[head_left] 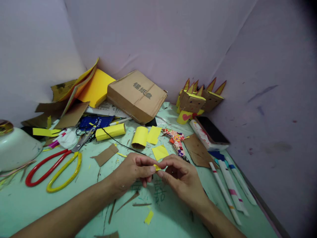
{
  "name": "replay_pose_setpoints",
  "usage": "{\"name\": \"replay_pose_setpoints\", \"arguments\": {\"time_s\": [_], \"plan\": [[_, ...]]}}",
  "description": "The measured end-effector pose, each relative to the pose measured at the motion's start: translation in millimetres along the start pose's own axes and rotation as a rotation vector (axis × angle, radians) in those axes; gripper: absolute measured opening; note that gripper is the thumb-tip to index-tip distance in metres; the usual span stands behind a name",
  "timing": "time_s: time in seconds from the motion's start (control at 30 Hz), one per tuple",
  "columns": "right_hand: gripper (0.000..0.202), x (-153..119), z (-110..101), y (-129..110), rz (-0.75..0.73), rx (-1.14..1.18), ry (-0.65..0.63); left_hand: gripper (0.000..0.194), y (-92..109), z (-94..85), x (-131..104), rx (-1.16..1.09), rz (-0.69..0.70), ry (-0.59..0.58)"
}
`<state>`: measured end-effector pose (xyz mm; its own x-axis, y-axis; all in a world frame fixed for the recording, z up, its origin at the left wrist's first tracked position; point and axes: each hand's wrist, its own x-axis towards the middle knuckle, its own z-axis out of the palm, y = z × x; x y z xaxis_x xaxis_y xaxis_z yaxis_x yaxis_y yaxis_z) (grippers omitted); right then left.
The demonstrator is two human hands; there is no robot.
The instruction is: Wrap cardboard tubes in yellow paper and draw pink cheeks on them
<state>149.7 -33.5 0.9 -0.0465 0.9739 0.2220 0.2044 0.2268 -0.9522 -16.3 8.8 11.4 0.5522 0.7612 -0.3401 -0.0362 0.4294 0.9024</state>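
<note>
Between the fingertips of both hands is a small piece of yellow paper point(157, 167), partly covered by the fingers. My left hand point(135, 168) pinches its left side with thumb and forefinger. From the right, my right hand point(178, 172) pinches the other side. Just beyond the hands lie a square of yellow paper point(160, 152) and a second yellow piece point(154, 135). A yellow-covered tube point(139, 137) stands near them, and a longer yellow tube point(110, 132) lies on its side. Nearer to me is a small yellow scrap point(149, 217).
Scissors point(63, 165) with red and yellow handles lie at left. A patterned glue gun point(175, 140) rests behind my right hand. Markers point(231, 186) lie at right, below a phone point(213, 129). A cardboard box point(137, 96) and cardboard figures point(193, 100) stand at the back.
</note>
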Motion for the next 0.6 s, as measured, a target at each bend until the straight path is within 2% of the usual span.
{"name": "replay_pose_setpoints", "arguments": {"time_s": [0.13,0.4,0.6], "plan": [[0.004,-0.1,-0.2,3.1,0.060,-0.016,-0.021,0.028,1.2,0.1,0.5,-0.038,-0.020,0.013],[0.004,-1.1,0.8,6.7,0.069,-0.069,-0.028,0.022,-2.4,0.9,2.4,-0.193,-0.026,0.018],[0.035,-3.8,-1.9,4.3,-0.129,-0.102,-0.201,0.016,-2.5,0.6,2.8,-0.207,-0.032,0.017]]}}
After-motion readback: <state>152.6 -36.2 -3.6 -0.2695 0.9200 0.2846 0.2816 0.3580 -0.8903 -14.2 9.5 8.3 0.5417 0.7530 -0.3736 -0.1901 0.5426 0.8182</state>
